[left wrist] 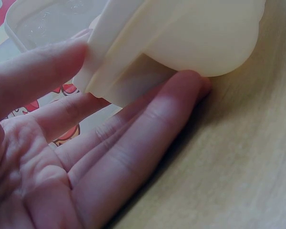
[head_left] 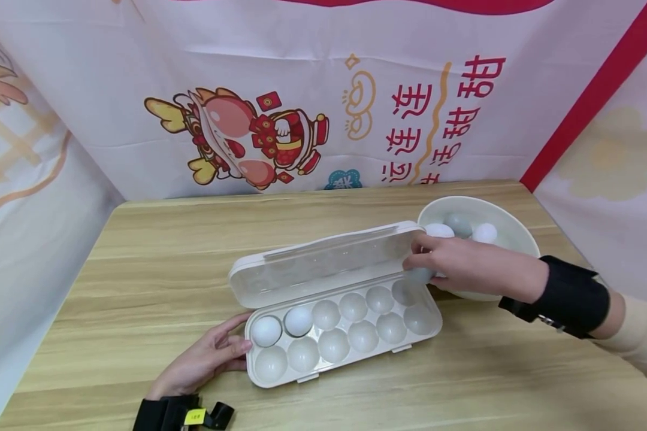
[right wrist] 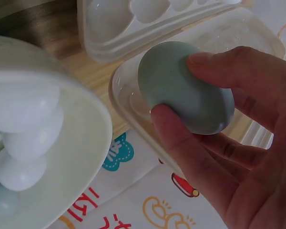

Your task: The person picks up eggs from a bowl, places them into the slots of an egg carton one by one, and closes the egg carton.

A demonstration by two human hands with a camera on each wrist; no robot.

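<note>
A white plastic egg box [head_left: 363,362] lies open on the table, its clear lid [head_left: 323,266] tilted back. Two white eggs [head_left: 266,331] fill the two back-row cups at the left; the other cups hold nothing. My left hand [head_left: 207,358] holds the box's left end, thumb at the rim and fingers [left wrist: 128,157] against the underside. Over the box's right end, my right hand [head_left: 453,260] pinches a pale blue-green egg [right wrist: 183,88] between thumb and fingers, above the cups. Beside that hand stands a white bowl [head_left: 523,239] with several white and blue-green eggs.
The wooden table [head_left: 156,257] ends at a printed cloth wall [head_left: 302,48] behind and at cloth on both sides. The bowl sits near the table's back right corner, close to the raised lid. A black strap circles each wrist.
</note>
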